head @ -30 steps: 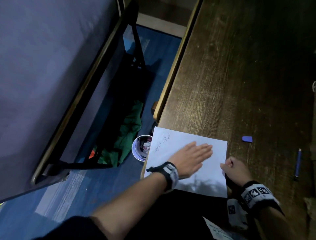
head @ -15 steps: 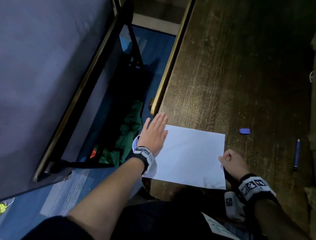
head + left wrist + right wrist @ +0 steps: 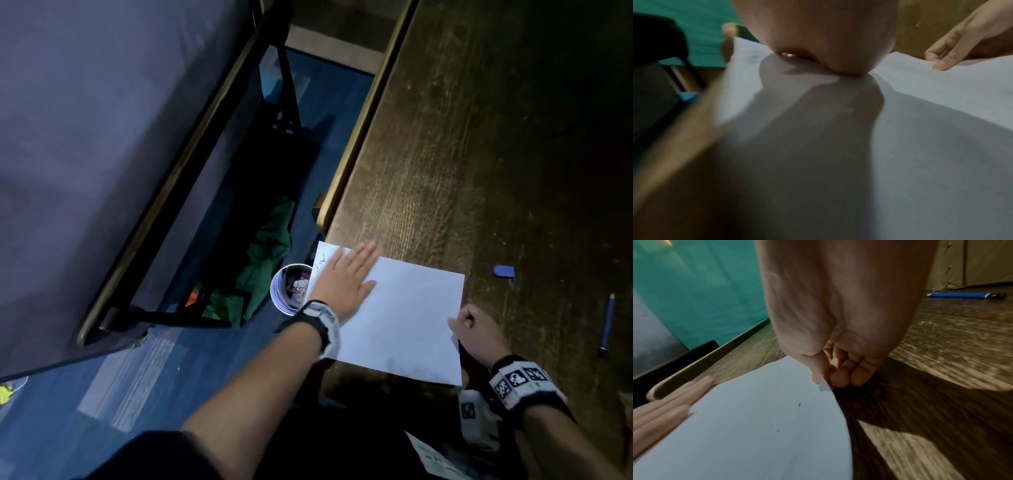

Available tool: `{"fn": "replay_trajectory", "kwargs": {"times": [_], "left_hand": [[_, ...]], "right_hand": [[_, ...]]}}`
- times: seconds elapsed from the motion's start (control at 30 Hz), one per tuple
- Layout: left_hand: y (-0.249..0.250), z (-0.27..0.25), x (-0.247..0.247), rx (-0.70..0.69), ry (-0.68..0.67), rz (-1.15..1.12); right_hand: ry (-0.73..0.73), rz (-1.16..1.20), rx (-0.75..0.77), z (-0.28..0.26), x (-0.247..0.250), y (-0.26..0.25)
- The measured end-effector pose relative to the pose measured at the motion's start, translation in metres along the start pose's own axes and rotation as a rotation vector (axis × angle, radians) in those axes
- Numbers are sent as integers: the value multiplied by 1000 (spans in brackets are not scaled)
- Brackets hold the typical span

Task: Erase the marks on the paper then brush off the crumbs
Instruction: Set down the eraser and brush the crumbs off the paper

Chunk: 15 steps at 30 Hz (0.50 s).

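Both hands work the white sheet of paper [image 3: 404, 318] at the brown wooden desk's [image 3: 479, 154] near-left corner: the right hand [image 3: 479, 334] pinches its edge to anchor it, while the flat, relaxed left hand [image 3: 346, 277] sweeps dark crumbs [image 3: 320, 265] toward the overhanging corner above a round cup [image 3: 291, 287].

White paper [image 3: 404, 318], blue eraser [image 3: 504, 271], blue pencil [image 3: 607, 322], dark brown wood-grain desk [image 3: 462, 154].

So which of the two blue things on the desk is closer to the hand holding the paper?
The eraser, the short blue block just beyond the paper's far corner; the pencil lies farther from the right hand.
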State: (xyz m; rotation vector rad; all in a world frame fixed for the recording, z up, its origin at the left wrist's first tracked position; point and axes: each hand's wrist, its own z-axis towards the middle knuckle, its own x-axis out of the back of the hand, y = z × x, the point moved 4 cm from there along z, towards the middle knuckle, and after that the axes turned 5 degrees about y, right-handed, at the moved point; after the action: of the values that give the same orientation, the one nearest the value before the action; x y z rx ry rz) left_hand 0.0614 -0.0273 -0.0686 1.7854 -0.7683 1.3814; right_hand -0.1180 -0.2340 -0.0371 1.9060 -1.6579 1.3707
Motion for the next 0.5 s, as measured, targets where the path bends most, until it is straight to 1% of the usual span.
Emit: {"fn": "replay_trajectory", "kwargs": {"times": [0.1,0.17,0.23,0.3,0.37,0.4,0.43,0.5], "left_hand": [[-46,-36,4,181,36,-9],[-63,-55,10,244,56,16],[-54,-54,15,208,55,-12],[-25,-35,17,109,47,-74],[9,-14,11,11,7,-88],[21,-7,5,-15,-16,-75],[27,-1,-1,-21,-35,-61],[22,2,-5,-6,-45,-52]], "right_hand": [[-9,2,-8,-2,2,-2],[0,-6,-18,-2,2,-1],[4,-3,-20,-3,2,-1],[4,10,-16,-3,1,-2],[9,12,-19,-4,1,-1],[12,13,-24,-5,1,0],[15,20,-28,-5,1,0],[11,36,-26,-5,1,0]]}}
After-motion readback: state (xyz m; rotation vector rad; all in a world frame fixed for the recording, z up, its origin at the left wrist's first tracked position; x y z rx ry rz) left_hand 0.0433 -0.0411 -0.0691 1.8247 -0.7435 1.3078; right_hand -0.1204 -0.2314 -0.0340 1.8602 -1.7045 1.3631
